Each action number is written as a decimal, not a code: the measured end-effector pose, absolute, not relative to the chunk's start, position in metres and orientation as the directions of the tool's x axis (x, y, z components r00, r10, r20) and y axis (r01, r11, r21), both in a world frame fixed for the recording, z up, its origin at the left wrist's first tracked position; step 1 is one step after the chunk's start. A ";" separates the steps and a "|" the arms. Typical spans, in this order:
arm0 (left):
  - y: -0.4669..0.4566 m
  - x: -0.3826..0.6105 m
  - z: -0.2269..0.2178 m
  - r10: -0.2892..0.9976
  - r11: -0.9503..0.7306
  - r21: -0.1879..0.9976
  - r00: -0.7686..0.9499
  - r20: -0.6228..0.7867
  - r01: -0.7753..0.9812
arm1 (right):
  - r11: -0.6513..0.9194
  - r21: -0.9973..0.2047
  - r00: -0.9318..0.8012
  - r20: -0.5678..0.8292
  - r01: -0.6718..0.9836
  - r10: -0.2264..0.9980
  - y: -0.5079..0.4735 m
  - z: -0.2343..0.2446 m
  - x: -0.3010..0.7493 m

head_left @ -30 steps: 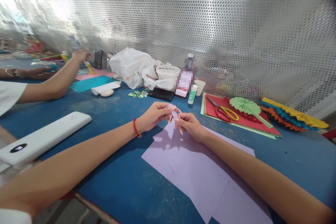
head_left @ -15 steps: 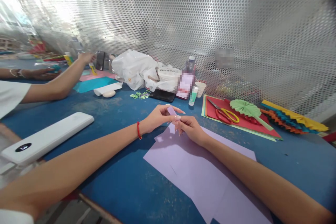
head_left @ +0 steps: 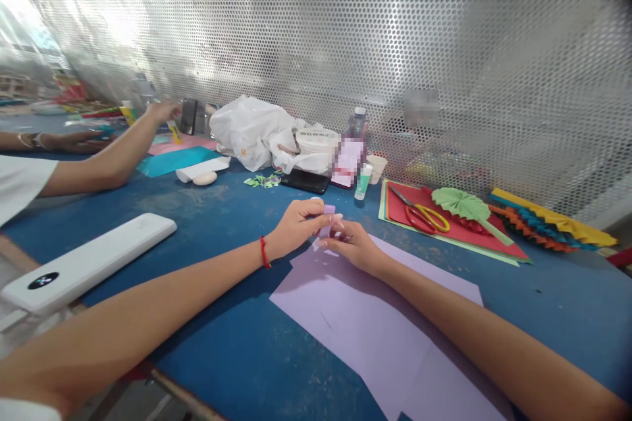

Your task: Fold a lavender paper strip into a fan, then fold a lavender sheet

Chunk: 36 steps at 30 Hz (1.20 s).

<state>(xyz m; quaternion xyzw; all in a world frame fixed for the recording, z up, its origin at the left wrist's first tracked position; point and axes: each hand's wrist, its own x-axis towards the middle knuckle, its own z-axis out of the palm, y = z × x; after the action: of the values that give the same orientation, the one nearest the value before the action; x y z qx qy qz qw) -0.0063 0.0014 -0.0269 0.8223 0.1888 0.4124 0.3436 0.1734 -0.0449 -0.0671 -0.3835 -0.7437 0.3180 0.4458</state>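
Between my two hands is a small folded strip of purple paper (head_left: 328,210), partly hidden by my fingers. My left hand (head_left: 299,227), with a red string bracelet at the wrist, is closed on the strip's left side. My right hand (head_left: 354,247) pinches it from the right, its fingertips close to those of the left. Large purple paper sheets (head_left: 395,322) lie on the table beneath my right hand and forearm.
Red-and-yellow-handled scissors (head_left: 424,218) rest on coloured paper (head_left: 459,240) at the right, beside a green paper fan (head_left: 460,202). A glue tube (head_left: 363,183), phone (head_left: 305,180) and white bag (head_left: 254,131) stand behind. A white power bank (head_left: 99,256) and a co-worker's arm (head_left: 118,151) are left.
The purple strip has turned more upright between my fingers. My left hand has tilted slightly, and the fingers of my right hand have shifted their hold.
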 end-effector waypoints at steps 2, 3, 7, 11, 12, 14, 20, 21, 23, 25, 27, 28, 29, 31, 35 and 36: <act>0.004 -0.008 -0.028 0.569 -0.732 0.678 0.599 0.563 0.059 | 0.511 -0.812 -0.264 0.447 0.281 0.855 -0.047 -0.067 0.174; 0.005 -0.009 -0.029 0.553 -0.752 0.656 0.613 0.565 0.074 | 0.518 -0.807 -0.228 0.468 0.283 0.854 -0.048 -0.067 0.175; 0.008 -0.007 -0.036 0.481 -0.797 0.591 0.725 0.493 0.126 | 0.545 -0.767 -0.117 0.540 0.340 0.833 -0.054 -0.063 0.178; 0.007 -0.005 -0.038 0.460 -0.777 0.606 0.811 0.362 0.170 | 0.564 -0.730 -0.131 0.562 0.387 0.817 -0.058 -0.059 0.176; 0.006 -0.004 -0.037 0.466 -0.764 0.619 0.817 0.338 0.180 | 0.564 -0.731 -0.126 0.564 0.384 0.816 -0.058 -0.059 0.176; 0.007 -0.005 -0.036 0.494 -0.732 0.652 0.813 0.307 0.198 | 0.557 -0.747 -0.081 0.570 0.364 0.818 -0.056 -0.061 0.178; 0.010 -0.005 -0.031 0.580 -0.515 0.831 0.800 0.157 0.210 | 0.521 -0.832 0.148 0.550 0.192 0.822 -0.037 -0.069 0.193; 0.008 -0.005 -0.030 0.585 -0.463 0.861 0.802 0.118 0.211 | 0.515 -0.843 0.153 0.536 0.154 0.830 -0.035 -0.069 0.194; 0.000 -0.003 -0.027 0.584 -0.368 0.908 0.810 0.057 0.202 | 0.502 -0.861 0.139 0.509 0.082 0.849 -0.034 -0.067 0.194; -0.009 -0.001 -0.023 0.580 -0.298 0.937 0.814 0.027 0.181 | 0.486 -0.874 0.109 0.485 0.023 0.868 -0.037 -0.064 0.190; -0.015 0.001 -0.020 0.590 -0.260 0.951 0.807 0.022 0.164 | 0.461 -0.887 0.068 0.458 -0.023 0.886 -0.041 -0.060 0.186; -0.016 0.002 -0.019 0.603 -0.255 0.953 0.797 0.027 0.161 | 0.446 -0.894 0.050 0.444 -0.040 0.895 -0.043 -0.058 0.184; -0.016 0.002 -0.020 0.620 -0.259 0.953 0.784 0.037 0.160 | 0.431 -0.901 0.038 0.429 -0.053 0.902 -0.045 -0.056 0.182; -0.011 0.003 -0.023 0.655 -0.286 0.944 0.752 0.067 0.165 | 0.410 -0.910 0.045 0.408 -0.067 0.912 -0.046 -0.054 0.181; 0.005 -0.001 -0.034 0.713 -0.359 0.915 0.688 0.139 0.187 | 0.396 -0.916 0.119 0.387 -0.063 0.914 -0.045 -0.055 0.183; 0.008 -0.001 -0.036 0.724 -0.373 0.908 0.671 0.159 0.188 | 0.392 -0.918 0.133 0.382 -0.059 0.914 -0.044 -0.056 0.183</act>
<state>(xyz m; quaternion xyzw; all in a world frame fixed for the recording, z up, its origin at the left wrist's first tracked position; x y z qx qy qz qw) -0.0015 0.0076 -0.0363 0.7796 0.2925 0.2809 0.4772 0.1832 -0.0439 -0.0560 -0.3983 -0.5371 0.3810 0.6385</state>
